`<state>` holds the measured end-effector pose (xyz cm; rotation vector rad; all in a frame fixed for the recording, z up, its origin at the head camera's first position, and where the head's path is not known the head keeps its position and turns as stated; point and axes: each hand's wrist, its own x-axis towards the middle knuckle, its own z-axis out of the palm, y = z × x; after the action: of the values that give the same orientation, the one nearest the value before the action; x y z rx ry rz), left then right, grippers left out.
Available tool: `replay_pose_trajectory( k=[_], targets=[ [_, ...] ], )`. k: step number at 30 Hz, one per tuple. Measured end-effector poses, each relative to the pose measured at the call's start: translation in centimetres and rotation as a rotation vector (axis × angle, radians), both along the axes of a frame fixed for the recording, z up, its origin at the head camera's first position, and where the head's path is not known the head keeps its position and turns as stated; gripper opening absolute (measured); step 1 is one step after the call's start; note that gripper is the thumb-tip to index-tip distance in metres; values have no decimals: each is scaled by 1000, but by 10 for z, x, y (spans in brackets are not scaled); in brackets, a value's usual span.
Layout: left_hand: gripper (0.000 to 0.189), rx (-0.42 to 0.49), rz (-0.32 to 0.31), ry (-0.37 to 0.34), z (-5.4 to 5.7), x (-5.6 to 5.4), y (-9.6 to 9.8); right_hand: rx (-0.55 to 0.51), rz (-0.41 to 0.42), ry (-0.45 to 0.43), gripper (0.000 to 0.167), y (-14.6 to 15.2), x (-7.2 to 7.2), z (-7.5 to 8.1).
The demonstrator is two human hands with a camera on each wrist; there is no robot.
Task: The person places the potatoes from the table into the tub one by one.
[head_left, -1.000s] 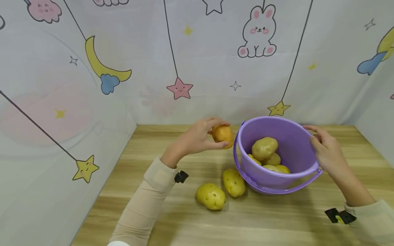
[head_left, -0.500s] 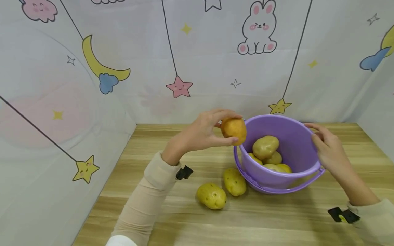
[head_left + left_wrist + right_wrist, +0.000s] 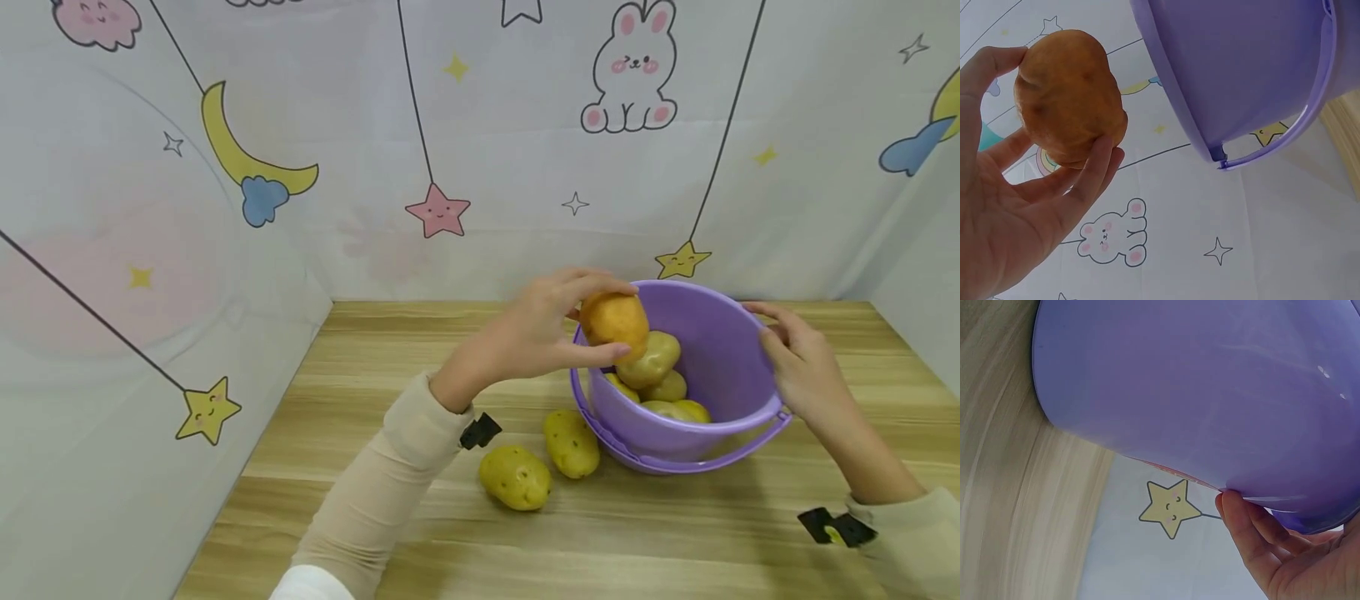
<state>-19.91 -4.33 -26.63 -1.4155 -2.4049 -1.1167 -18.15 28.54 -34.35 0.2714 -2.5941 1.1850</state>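
Note:
My left hand (image 3: 536, 333) grips a lumpy orange-brown potato (image 3: 613, 321), thumb on its near side and fingers over the far side. It is held over the left rim of a purple bucket (image 3: 720, 354). In the left wrist view the same potato (image 3: 1069, 94) sits between curled fingers, beside the bucket (image 3: 1229, 56). Several yellowish potatoes (image 3: 656, 358) lie inside the bucket, partly hidden by its wall. On the bucket's right rim my right hand (image 3: 806, 358) holds on; in the right wrist view its fingers (image 3: 1241, 522) press the outer wall.
Two yellow potatoes (image 3: 515, 477) lie on the wooden table (image 3: 637, 542), left of the bucket. The bucket's handle (image 3: 705, 467) hangs down in front. A white cloth (image 3: 495, 150) with cartoon prints stands behind and at both sides.
My left hand has carried the orange-brown potato rightward, from left of the bucket to over its opening. The right hand stays at the rim, and the table potatoes have not moved.

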Motion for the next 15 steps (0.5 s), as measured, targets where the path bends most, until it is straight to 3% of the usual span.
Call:
replay_pose_trajectory(
  k=[5,15],
  targets=[
    [53,-15,60,43,-3,1,9,-5,4,-8,42,0,1,0],
    [54,-85,75,62,-13,5,22,-7,11,7,42,0,1,-1]
  ],
)
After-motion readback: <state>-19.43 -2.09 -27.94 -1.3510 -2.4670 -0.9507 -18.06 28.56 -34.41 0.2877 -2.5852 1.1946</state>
